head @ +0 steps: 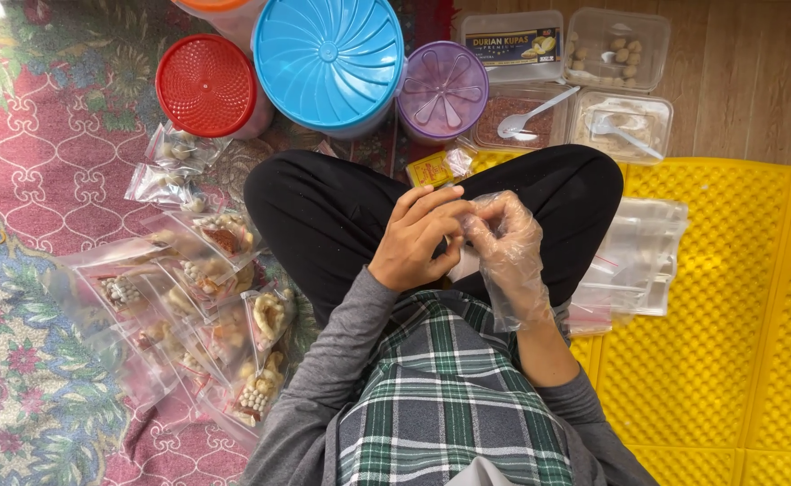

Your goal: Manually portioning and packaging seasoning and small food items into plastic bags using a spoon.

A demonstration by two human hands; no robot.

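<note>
Small clear bag [464, 261] pinched between left hand [418, 241] and gloved right hand [503, 243]

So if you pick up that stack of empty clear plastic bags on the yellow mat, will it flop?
Probably, yes. The stack of empty clear plastic bags looks thin and flat, so it would likely droop and feel light. The glossy sheets already lie fanned unevenly, so they may slide apart.

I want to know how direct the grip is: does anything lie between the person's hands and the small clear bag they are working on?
The right hand wears a loose clear plastic glove, so a film lies between it and the small clear bag. The left hand is bare and touches it directly.
</note>
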